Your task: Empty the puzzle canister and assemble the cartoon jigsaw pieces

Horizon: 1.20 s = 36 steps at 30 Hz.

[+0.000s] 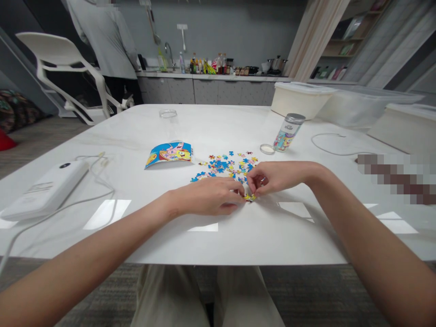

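Note:
Both my hands meet at the near edge of a scattered spread of small jigsaw puzzle pieces (225,165) in blue, yellow and pink, lying on a white marble-look table (204,240). My right hand (274,178) pinches down with its fingertips on a small cluster of yellow jigsaw pieces (250,197). My left hand (206,196) lies curled beside that cluster, its fingertips reaching the same spot. Whether those left fingers grip anything is hidden. Beyond the hands lies a bent printed picture card (169,154) with cartoon characters.
A cylindrical puzzle jar (289,132) and its round lid (267,149) stand behind the pieces. A white power bank (44,190) with a cable lies left, and a glass ring (168,113) sits far back. Plastic storage boxes (301,100) crowd the right. A person stands at a counter (211,77) behind.

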Available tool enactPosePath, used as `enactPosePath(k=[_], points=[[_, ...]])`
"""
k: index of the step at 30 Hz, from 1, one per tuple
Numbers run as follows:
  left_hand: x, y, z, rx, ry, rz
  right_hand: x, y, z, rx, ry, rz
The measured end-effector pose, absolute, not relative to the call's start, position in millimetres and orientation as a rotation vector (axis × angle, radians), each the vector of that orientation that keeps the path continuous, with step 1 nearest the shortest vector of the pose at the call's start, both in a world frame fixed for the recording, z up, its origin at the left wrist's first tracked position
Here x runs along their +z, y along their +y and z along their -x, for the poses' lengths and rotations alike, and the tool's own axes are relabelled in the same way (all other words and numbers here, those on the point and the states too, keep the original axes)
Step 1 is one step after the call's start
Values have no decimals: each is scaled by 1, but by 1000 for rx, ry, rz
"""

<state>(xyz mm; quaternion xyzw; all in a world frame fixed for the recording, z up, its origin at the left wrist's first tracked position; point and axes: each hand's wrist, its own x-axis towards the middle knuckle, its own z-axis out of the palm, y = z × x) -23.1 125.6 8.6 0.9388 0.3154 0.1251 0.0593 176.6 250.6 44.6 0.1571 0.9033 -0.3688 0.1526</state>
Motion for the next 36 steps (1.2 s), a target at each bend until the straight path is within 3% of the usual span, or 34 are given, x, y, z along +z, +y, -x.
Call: enactPosePath(k=[27, 31, 36], points=[[14, 126, 28, 221, 994, -2833, 47, 255, -178, -1011, 2623, -544], [14, 130, 33, 305, 1176, -2930, 45, 253, -176, -999, 2603, -558], [22, 137, 50, 162, 1389, -2998, 42, 249, -173, -1000, 2561, -597]])
